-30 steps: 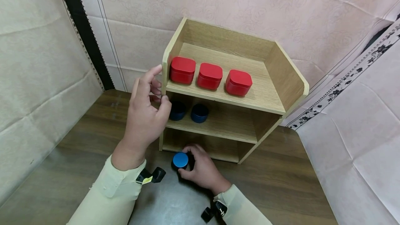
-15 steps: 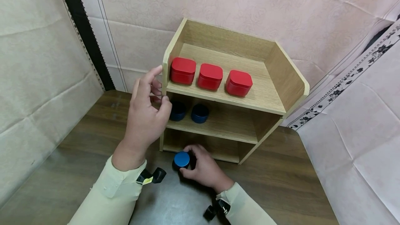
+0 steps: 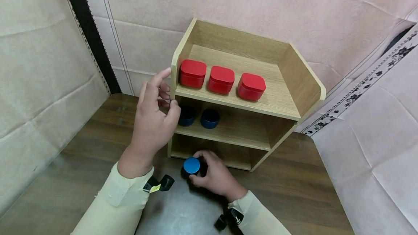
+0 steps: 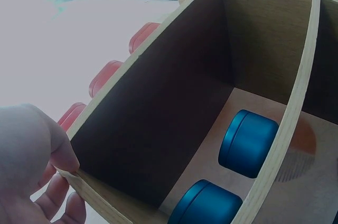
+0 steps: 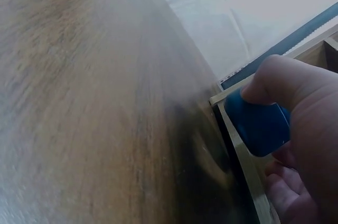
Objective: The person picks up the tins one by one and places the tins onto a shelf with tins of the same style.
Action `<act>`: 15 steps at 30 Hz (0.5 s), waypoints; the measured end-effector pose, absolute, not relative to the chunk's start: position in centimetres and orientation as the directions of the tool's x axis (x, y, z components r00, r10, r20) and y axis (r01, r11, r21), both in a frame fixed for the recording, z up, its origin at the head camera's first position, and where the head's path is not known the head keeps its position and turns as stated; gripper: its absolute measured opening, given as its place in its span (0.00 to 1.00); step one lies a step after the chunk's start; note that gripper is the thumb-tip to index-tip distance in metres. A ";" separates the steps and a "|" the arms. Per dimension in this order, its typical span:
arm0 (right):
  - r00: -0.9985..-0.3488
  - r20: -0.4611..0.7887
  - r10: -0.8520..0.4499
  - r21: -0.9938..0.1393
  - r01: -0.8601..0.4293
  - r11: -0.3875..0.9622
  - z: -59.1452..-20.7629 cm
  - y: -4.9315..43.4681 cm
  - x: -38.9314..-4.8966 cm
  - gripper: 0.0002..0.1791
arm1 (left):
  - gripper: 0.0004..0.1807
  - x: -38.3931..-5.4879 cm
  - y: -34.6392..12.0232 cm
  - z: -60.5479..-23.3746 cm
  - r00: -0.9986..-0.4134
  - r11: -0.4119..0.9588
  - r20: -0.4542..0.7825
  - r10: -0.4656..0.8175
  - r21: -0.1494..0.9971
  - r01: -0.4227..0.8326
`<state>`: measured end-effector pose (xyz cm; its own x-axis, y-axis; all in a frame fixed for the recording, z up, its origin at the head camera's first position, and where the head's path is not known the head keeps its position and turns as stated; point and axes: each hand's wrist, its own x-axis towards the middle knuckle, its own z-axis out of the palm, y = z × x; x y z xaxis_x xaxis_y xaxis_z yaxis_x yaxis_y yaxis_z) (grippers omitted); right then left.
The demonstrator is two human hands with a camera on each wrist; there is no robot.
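Observation:
My left hand [image 3: 155, 115] grips the left side panel of a small wooden shelf [image 3: 228, 139], thumb at the front edge and fingers on the outer face. My right hand [image 3: 215, 177] pinches a round blue tin [image 3: 191, 165] between thumb and fingers, in front of the bottom compartment. In the right wrist view this blue tin [image 5: 259, 126] lies close over the bottom board's front edge. Two more blue tins, one on the left [image 3: 187, 116] and one beside it [image 3: 210, 118], stand in the middle compartment. They show brighter in the left wrist view [image 4: 249, 143].
Three red rounded-square tins, left [image 3: 193, 73], middle [image 3: 221, 79] and right [image 3: 251, 86], stand in a row near the top board's front edge. The shelf stands on a wooden table [image 3: 294, 195], with cloth walls [image 3: 245, 6] behind and at both sides.
My right hand and the blue tin have shifted slightly to the right and a touch nearer the shelf. The left hand keeps its grip; the other tins stay put.

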<state>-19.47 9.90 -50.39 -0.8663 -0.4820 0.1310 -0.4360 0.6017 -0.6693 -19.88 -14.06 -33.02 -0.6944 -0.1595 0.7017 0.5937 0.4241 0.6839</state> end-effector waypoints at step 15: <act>-0.838 0.220 -0.499 -0.710 -0.488 0.508 -48.5 10.6 -18.5 0.32 | 0.42 -19.8 -14.0 -32.9 -0.694 0.428 0.703 -0.155 0.681 0.594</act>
<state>-18.45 10.59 -48.47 -0.8384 -0.4988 0.2198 -0.4882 0.5080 -0.7096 -19.80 -14.05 -32.94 -0.6942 -0.1546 0.7030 0.5942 0.4281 0.6809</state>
